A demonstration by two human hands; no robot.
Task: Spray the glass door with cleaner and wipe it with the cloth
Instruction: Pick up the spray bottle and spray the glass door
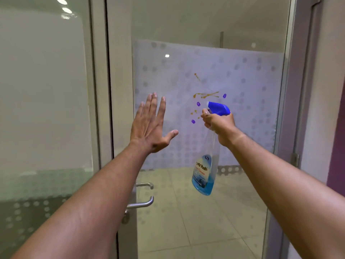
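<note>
The glass door (242,193) fills the middle, with a frosted dotted band across it. Orange-brown streaks and purple blobs (206,95) stain that band near its centre. My right hand (219,126) grips the neck of a clear spray bottle (204,172) with a blue trigger head and blue liquid low in it, its nozzle aimed at the stains. My left hand (150,124) is raised flat with fingers straight and spread, at the door's left edge; whether it touches the glass I cannot tell. No cloth is in view.
A metal lever handle (141,202) and lock sit low on the door's left stile. A fixed frosted glass panel (43,109) stands to the left. The door frame and a purple wall (336,146) are on the right. Beige floor tiles show through the glass.
</note>
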